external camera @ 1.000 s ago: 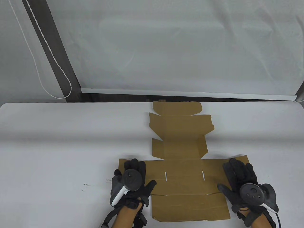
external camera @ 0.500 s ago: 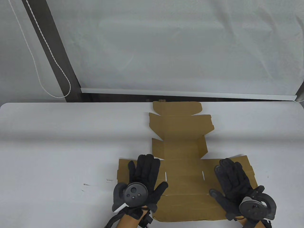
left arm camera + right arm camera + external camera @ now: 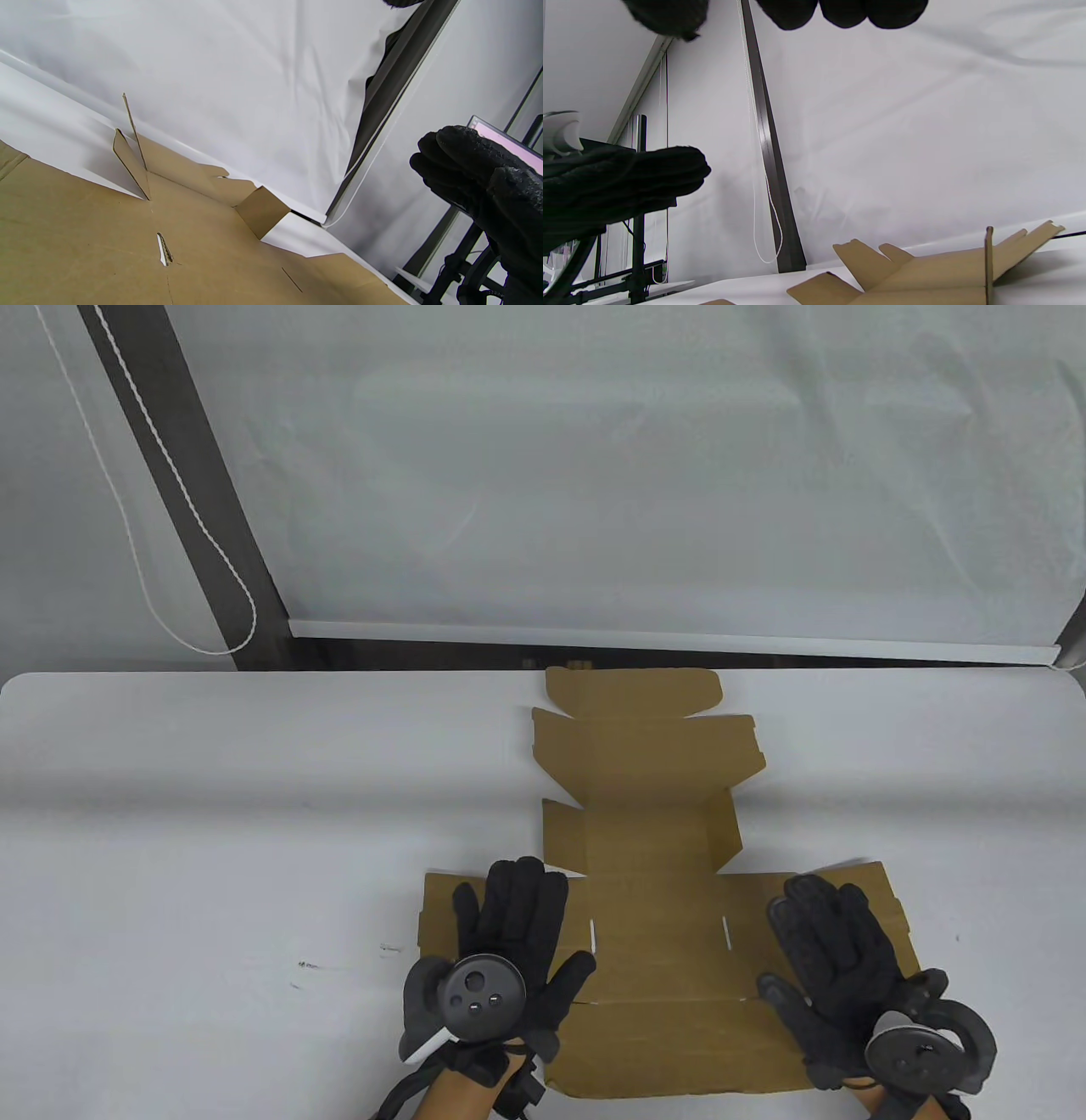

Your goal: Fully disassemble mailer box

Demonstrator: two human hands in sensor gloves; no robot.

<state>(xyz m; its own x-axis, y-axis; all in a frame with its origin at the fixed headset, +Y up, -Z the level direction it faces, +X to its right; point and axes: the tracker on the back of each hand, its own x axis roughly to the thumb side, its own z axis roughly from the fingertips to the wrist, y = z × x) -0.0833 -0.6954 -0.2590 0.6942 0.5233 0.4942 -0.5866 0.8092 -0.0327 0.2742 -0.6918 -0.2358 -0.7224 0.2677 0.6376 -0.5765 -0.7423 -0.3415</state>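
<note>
Lying flat, mailer box lengthwise away

The mailer box is plain kraft brown all over, no print on it – just two short white slits where the table shows through. The table itself is flat white with a couple of tiny dark scuff marks near my left side. My gloves are black on both my left hand and my right hand, with dark grey round trackers on the backs – the left one has a white handle bit. Behind it all hangs a white sheet, a dark brown post and a white beaded cord.
</note>
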